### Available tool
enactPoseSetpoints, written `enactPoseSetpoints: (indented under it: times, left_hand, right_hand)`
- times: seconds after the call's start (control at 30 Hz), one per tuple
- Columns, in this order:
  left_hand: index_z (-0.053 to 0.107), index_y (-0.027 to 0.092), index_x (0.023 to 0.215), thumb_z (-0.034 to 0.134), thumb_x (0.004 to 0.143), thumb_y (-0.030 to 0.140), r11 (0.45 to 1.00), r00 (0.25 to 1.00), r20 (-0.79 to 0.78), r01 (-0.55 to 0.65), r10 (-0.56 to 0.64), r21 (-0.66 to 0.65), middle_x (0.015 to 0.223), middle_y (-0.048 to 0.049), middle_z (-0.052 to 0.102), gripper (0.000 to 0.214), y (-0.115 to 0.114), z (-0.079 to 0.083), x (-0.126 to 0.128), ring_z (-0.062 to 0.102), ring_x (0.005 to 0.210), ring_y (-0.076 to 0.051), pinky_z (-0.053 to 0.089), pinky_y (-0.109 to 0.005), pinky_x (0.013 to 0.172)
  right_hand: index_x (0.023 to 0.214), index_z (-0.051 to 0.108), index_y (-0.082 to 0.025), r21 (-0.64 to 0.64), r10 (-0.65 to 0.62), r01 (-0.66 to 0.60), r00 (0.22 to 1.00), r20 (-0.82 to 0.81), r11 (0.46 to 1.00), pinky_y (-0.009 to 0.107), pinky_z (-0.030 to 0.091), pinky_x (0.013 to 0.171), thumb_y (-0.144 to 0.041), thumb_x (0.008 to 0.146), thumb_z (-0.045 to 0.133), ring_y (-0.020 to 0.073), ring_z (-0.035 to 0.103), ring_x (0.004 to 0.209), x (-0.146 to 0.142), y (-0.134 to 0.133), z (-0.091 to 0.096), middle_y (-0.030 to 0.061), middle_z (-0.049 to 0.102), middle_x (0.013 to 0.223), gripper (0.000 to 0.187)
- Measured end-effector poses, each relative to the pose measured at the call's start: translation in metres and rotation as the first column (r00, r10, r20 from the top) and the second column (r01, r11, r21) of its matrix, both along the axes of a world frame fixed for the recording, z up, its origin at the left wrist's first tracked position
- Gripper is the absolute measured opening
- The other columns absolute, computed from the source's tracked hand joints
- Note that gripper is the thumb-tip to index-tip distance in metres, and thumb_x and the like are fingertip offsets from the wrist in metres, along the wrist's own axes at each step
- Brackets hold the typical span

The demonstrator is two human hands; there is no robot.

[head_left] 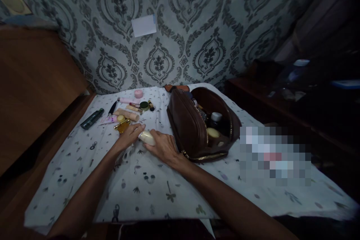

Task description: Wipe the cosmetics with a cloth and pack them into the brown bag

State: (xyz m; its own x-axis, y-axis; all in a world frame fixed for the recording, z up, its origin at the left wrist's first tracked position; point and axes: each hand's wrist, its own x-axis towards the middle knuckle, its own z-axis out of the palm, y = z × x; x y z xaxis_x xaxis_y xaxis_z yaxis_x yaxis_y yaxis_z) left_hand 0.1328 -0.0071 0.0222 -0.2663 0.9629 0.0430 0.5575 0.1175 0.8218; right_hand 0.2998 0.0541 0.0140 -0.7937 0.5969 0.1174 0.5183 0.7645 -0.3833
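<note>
A small cream-coloured bottle [147, 137] lies sideways between my two hands, just above or on the patterned white cloth; I cannot tell which. My right hand [163, 145] is closed round its right end. At the other end, my left hand [131, 135] grips it with thumb and fingers. Right behind my left hand is an amber glass perfume bottle [122, 126] with gold trim. A brown toiletry bag [182, 122] stands unzipped beside my right hand. Inside it show a dark bottle with a grey cap [216, 117] and a pale yellow rounded item [213, 132].
Several cosmetics lie at the back left, among them a dark green bottle [92, 119], a pink jar [138, 93], a pink tube [127, 100] and a dark round jar [144, 105]. A wooden panel [36, 93] borders the left side; a patterned wall [159, 60] rises behind.
</note>
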Motion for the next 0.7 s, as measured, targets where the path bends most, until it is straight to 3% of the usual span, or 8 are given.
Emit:
enactPoseSetpoints:
  times: [0.3, 0.47, 0.7]
  left_hand:
    - [0.058, 0.017, 0.089, 0.051, 0.085, 0.063, 1.0, 0.987, 0.162, 0.006, -0.006, -0.003, 0.052, 0.0063, 0.043, 0.046, 0.0005, -0.0041, -0.0048, 0.039, 0.044, -0.01, 0.027, -0.022, 0.042]
    - [0.056, 0.017, 0.086, 0.045, 0.086, 0.068, 1.0, 0.985, 0.174, -0.01, 0.007, 0.019, 0.054, 0.0053, 0.045, 0.052, 0.0012, -0.0077, -0.0071, 0.038, 0.042, -0.009, 0.027, -0.022, 0.041]
    - [0.058, 0.016, 0.096, 0.055, 0.083, 0.062, 0.999, 0.978, 0.205, 0.03, -0.023, -0.029, 0.053, 0.0069, 0.044, 0.049, -0.0017, -0.0028, -0.0066, 0.039, 0.044, -0.009, 0.028, -0.022, 0.042]
  right_hand:
    - [0.112, 0.058, -0.021, -0.021, -0.048, 0.048, 0.999, 0.02, 0.999, 0.029, 0.04, 0.068, -0.048, 0.088, 0.058, 0.0247, 0.069, 0.09, -0.0012, 0.0014, 0.0008, 0.0091, 0.072, 0.106, 0.036]
    - [0.111, 0.059, -0.021, -0.016, -0.07, 0.07, 0.998, -0.005, 0.997, 0.029, 0.039, 0.066, -0.05, 0.087, 0.058, 0.0249, 0.07, 0.087, -0.002, 0.0023, -0.0016, 0.0077, 0.073, 0.105, 0.037]
    - [0.112, 0.058, -0.021, -0.027, -0.065, 0.065, 0.998, 0.011, 0.998, 0.029, 0.04, 0.068, -0.048, 0.088, 0.057, 0.0248, 0.069, 0.089, -0.0011, 0.0022, 0.0007, 0.0092, 0.072, 0.107, 0.037]
